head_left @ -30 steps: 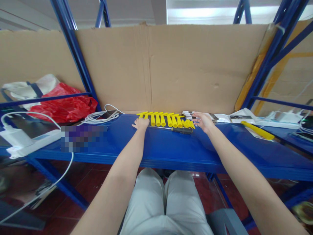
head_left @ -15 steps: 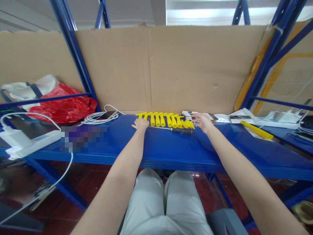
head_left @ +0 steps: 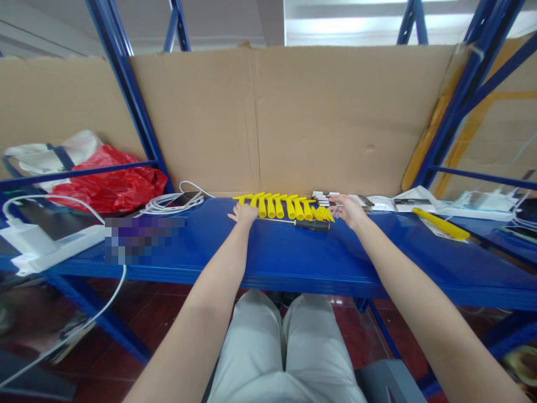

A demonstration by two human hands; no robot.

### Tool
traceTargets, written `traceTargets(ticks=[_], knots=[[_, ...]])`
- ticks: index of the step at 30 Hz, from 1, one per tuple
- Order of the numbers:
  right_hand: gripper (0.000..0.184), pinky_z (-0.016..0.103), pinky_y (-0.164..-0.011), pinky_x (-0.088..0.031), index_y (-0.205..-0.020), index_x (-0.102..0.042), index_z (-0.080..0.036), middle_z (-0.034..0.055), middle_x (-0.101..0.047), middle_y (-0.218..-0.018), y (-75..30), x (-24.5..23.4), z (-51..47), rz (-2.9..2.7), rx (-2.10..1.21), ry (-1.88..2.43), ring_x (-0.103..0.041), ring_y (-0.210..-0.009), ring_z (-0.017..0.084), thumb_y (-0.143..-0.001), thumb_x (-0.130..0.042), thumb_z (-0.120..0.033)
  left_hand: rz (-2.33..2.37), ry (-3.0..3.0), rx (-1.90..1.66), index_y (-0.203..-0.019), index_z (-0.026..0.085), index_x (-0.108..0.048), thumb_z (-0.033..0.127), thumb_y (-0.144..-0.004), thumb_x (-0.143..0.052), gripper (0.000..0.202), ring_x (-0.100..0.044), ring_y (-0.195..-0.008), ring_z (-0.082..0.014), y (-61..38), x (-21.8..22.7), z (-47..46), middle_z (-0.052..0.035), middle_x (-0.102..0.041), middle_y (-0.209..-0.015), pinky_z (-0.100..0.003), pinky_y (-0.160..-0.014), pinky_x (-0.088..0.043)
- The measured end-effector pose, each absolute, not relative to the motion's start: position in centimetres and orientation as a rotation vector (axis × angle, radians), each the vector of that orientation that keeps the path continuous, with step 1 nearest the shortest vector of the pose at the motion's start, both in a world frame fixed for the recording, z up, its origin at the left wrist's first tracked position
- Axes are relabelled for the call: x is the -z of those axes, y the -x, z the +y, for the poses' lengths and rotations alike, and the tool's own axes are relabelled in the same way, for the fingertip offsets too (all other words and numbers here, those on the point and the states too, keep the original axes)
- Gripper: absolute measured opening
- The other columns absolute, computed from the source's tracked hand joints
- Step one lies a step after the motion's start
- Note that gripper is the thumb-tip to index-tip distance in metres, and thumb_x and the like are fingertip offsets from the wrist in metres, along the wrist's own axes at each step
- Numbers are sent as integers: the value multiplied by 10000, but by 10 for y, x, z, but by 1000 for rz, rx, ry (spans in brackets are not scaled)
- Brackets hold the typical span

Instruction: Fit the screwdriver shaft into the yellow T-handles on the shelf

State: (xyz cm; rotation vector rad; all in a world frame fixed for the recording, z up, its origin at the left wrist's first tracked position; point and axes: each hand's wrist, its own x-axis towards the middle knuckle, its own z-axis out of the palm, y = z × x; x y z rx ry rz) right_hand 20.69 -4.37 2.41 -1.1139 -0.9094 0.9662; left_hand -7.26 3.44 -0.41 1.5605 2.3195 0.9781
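Yellow pieces (head_left: 279, 207), between left hand (head_left: 245, 212) and right hand (head_left: 349, 209): smooth plastic look, slight sheen
Screwdriver (head_left: 311, 225), nearer right hand: dark plastic-looking handle, metal shaft
Tabletop (head_left: 302, 252), under both hands: painted-metal look, smooth, glossy
Panel (head_left: 327, 112), behind both hands: cardboard, matt, creased
Red bag (head_left: 113, 184), left of left hand: thin plastic, shiny, crinkled
Power strip (head_left: 73, 246), farther left: smooth white plastic

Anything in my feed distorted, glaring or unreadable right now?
Head view: glare whitens the top, right of centre; blue posts lean outward, likely wide-angle distortion. Head view: a pixelated patch masks part of the blue shelf. Head view: fine detail by the left hand looks soft.
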Motion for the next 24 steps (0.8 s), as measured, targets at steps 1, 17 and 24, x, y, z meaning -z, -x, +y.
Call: traceTargets(ticks=[1,17,24], knots=[[114,187,-464,-443,-765,-624,-171,2,-657,-750,-207,-24,-44,-912,-966,1111,-567,-512,73,-746,-606,-60,2315,-1553,-988,-1215,239,-669,223,-805,-512,439,-331,-1445,-307,73,4,35,-112,-494,-1484,-563,-1173,-248],[124,174,-461,-444,-778,-623,-175,2,-665,-760,-206,-25,-46,-911,-964,1126,-576,-525,71,-755,-591,-57,2309,-1437,-996,-1176,246,-669,217,-879,-458,365,-451,-1365,-315,78,-2,29,-142,-587,-1384,-576,-1122,-293],[130,183,-474,-451,-775,-625,-177,6,-671,-765,-206,-24,-45,-922,-956,1131,-570,-521,73,-745,-604,-53,2294,-1412,-1017,-1202,189,-670,195,-862,-465,397,-471,-1349,-326,76,-6,25,-170,-597,-1372,-554,-1126,-305]])
